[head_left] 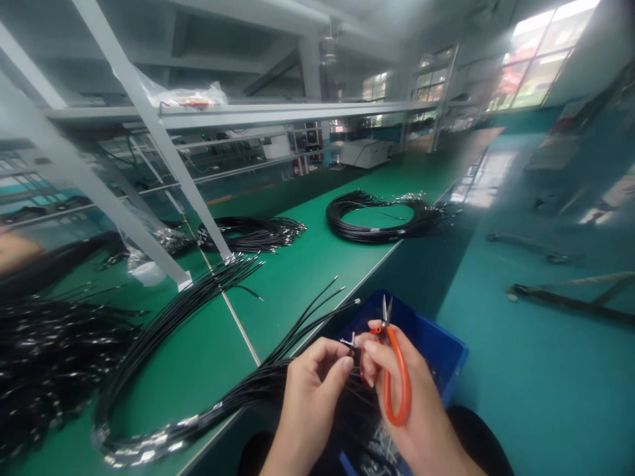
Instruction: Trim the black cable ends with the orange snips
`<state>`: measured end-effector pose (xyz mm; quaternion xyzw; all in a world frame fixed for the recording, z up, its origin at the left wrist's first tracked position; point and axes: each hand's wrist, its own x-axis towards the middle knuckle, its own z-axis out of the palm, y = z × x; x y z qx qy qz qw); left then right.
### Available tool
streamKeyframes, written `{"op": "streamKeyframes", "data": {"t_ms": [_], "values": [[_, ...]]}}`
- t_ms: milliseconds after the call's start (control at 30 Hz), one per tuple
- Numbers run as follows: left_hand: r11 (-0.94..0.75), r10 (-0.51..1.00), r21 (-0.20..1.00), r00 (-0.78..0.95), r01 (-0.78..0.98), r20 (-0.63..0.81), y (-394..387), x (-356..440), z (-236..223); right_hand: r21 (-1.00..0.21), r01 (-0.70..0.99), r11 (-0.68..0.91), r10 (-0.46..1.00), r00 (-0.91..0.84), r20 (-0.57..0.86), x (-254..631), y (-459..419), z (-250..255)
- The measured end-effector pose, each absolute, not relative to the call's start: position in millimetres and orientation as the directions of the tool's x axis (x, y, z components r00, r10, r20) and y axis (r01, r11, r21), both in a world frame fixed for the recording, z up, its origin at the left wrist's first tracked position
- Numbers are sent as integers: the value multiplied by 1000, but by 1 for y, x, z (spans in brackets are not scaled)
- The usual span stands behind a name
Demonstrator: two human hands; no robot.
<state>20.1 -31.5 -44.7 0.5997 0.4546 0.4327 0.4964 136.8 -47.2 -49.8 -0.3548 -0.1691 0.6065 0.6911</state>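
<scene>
My left hand (317, 383) pinches the end of a black cable, where small bare wire ends (350, 342) stick out past the fingertips. Close beside it, my right hand (401, 380) is closed around orange-handled scissors (398, 377), their pointed blades upward and slightly apart. The right thumb and forefinger also come up to the wire ends; whether they touch them I cannot tell. A bundle of black cables (233, 390) curves across the green table to my left hand, with several loose ends poking out above it. Below my hands sits a blue bin (449, 350) holding scraps.
Two coiled cable bundles lie further along the table (278, 291): a near coil (248, 233) and a far coil (377, 228). A heap of black cables (54, 363) fills the left. Slanted shelf posts (183, 185) rise from the table. Another person's arm (17, 253) shows at the left edge.
</scene>
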Motion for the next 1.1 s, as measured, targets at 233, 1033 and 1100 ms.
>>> {"op": "streamKeyframes", "data": {"t_ms": [233,1033,1100], "values": [[-33,969,999,245,38,22,-29,23,-46,-775,-631,42,943,282,-178,133,-45,-49],[-2,995,998,103,-69,10,-28,23,-50,-782,502,369,708,393,587,137,-55,-74],[-2,997,995,80,-100,10,-24,20,-51,-870,387,307,758,453,469,136,-63,-75]]}}
